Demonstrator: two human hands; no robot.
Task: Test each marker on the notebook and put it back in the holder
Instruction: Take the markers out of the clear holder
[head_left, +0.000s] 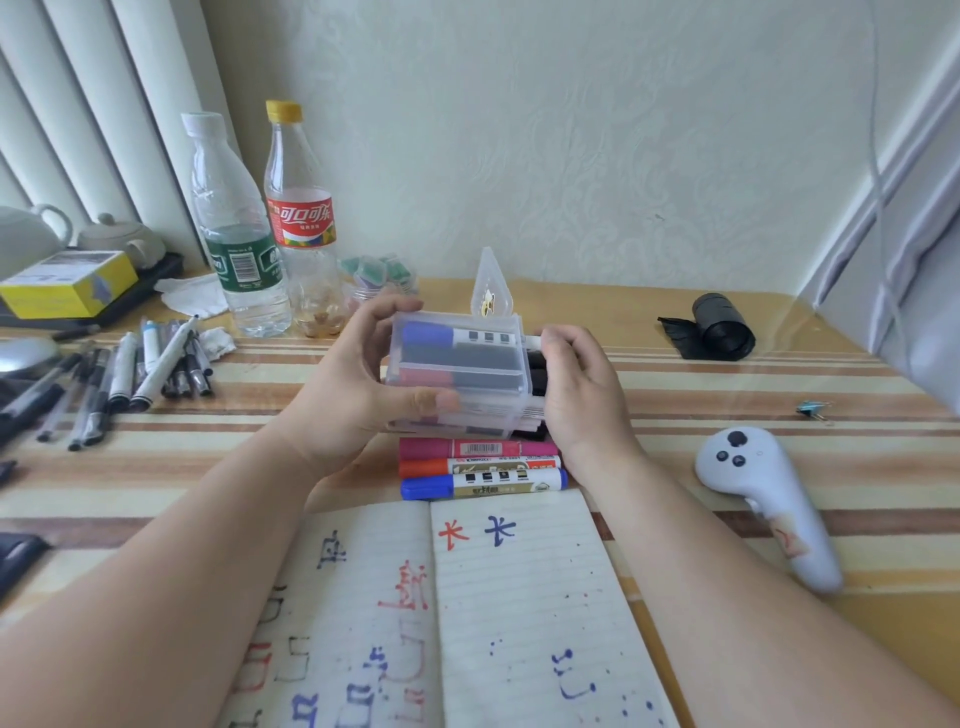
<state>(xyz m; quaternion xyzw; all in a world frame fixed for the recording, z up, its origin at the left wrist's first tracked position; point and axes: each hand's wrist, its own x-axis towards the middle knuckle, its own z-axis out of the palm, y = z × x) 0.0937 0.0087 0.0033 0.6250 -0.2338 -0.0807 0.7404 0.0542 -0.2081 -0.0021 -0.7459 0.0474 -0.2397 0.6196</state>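
Holder (460, 374) is probably light, stiff, slick plastic, tipped sideways at 12 o'clock of the notebook (519, 597), my left hand (353, 400) curled round its 9 o'clock end, right hand (584, 400) curled round the open 3 o'clock end so markers (537, 387) hopefully don't slide out.

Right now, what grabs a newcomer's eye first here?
The clear plastic marker holder, held mid-frame between the left hand and right hand. Below it in frame, a pink marker, red marker and blue marker lie side by side along the top edge of the open lined notebook, which is scrawled with red and blue ink.
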